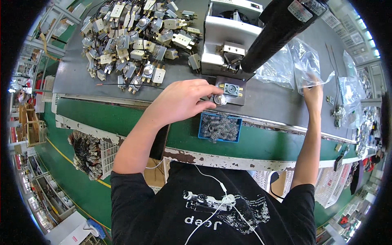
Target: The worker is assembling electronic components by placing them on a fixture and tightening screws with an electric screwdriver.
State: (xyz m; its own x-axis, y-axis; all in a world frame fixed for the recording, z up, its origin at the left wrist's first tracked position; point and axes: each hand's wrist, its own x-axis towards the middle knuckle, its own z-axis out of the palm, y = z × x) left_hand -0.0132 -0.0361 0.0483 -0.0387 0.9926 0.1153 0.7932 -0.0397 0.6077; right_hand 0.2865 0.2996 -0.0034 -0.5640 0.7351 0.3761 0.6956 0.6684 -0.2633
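My left hand (183,100) pinches a small round silvery part (219,99) between thumb and forefinger. It hovers at the front left corner of a dark metal fixture plate (237,100). On that plate lies a grey square switch body (231,89) with brass terminals at its sides. My right hand (312,92) reaches away to the right, its fingers at the mouth of a clear plastic bag (304,61). The plastic covers the fingertips, so what they touch is hidden. Below my left hand is a blue tray (199,131) full of small metal springs (220,126).
A silver bench press (210,45) with a thick black arm (277,34) stands behind the fixture. Many grey and white switch units (139,45) with brass terminals are heaped at the back left. More clear bags (277,69) and a few loose parts (338,112) lie at right.
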